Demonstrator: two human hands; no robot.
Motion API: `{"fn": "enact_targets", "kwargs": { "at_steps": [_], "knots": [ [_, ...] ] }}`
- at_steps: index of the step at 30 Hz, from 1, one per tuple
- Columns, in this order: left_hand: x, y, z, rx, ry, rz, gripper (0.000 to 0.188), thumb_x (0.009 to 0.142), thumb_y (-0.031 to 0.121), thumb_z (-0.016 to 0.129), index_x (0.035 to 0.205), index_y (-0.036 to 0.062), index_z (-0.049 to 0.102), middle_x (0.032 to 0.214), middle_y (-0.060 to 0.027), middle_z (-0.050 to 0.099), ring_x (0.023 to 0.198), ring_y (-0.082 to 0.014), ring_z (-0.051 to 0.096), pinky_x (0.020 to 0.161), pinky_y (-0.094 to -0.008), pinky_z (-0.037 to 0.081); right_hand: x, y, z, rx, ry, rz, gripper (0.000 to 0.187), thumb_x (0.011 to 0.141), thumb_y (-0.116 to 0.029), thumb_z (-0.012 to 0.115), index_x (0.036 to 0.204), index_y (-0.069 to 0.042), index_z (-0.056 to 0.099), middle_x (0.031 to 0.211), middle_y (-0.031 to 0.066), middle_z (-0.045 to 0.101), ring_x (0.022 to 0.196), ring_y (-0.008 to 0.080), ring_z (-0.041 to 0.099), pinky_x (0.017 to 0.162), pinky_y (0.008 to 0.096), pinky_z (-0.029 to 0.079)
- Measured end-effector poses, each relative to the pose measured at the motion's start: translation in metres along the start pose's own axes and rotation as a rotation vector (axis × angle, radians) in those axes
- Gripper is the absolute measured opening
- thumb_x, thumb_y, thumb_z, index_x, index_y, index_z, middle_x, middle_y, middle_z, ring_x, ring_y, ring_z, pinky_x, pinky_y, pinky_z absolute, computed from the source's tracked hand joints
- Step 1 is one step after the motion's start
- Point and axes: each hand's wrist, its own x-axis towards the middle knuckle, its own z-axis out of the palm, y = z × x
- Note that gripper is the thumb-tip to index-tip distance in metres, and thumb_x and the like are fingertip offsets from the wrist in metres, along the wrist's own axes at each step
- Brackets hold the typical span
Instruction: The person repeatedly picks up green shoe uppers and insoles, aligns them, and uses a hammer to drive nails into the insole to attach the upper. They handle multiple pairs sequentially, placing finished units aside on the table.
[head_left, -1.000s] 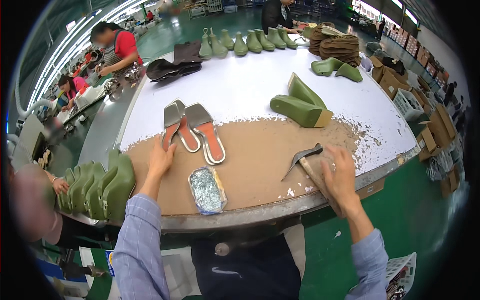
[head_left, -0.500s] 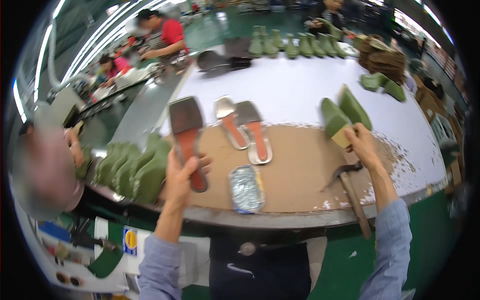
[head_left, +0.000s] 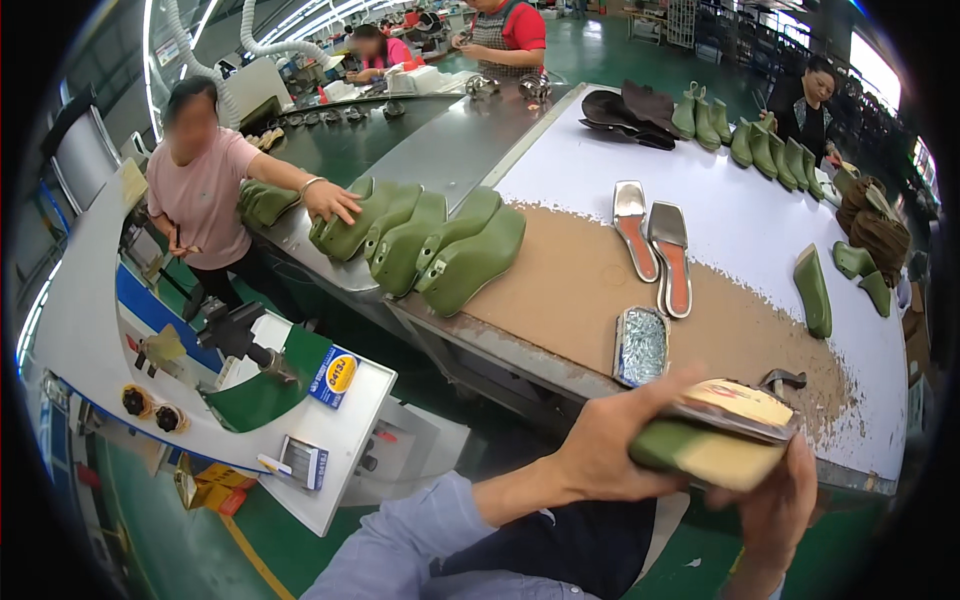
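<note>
Well to the left of the fingers that hold the work, and farther off, a co-worker in a pink top (head_left: 205, 165) rests a spread hand (head_left: 332, 200) on a row of green lasts (head_left: 408, 245) lying side by side at the table's edge. Next comes the person's left hand (head_left: 612, 445), its fingers bent around the left part of a green last (head_left: 685, 450) and parted only as wide as what they grip. Just beyond those fingers sits a shallow tray of nails (head_left: 643, 345); past it lie two square-toed shoe pieces (head_left: 676, 285), silver at the toe and orange-red inside. The green last is held tilted in the air between the two hands, its cream end toward the right fingers, and a flat sole piece (head_left: 740, 400), pale-faced with a dark edge, lies along its upper side. The right hand (head_left: 782, 505), somewhat blurred, has its fingers closed about the right end; exactly where each fingertip presses I cannot tell. Just beyond them shows a hammer head (head_left: 782, 380). Farther beyond stands a single last (head_left: 814, 290), then, to its right, two smaller lasts (head_left: 855, 262) and a brown stack (head_left: 875, 215).
</note>
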Motion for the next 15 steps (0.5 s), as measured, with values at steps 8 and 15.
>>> {"fn": "enact_targets", "kwargs": {
  "at_steps": [8, 15],
  "knots": [
    [-0.005, -0.020, 0.004, -0.920, 0.101, -0.526, 0.055, 0.096, 0.042, 0.073, 0.130, 0.0023, 0.058, 0.115, -0.0076, 0.066, 0.096, -0.0119, 0.063, 0.081, -0.0281, 0.054, -0.032, 0.122, -0.014, 0.030, -0.339, 0.131, 0.083, 0.093, -0.048, 0.073, 0.147, 0.000, 0.030, 0.142, 0.0176, 0.049, 0.130, 0.0247, 0.050, 0.109, 0.0413, 0.041],
    [0.002, -0.029, -0.023, -0.765, 0.362, -0.117, 0.068, 0.099, 0.040, 0.061, 0.153, 0.0114, 0.030, 0.141, -0.0252, 0.052, 0.128, -0.0429, 0.057, 0.106, -0.0560, 0.050, 0.008, 0.116, -0.016, -0.916, -0.182, -0.639, 0.078, 0.076, -0.007, 0.089, 0.136, -0.008, 0.039, 0.117, 0.0227, 0.054, 0.103, 0.0391, 0.061, 0.086, 0.0440, 0.051]
  ]
}}
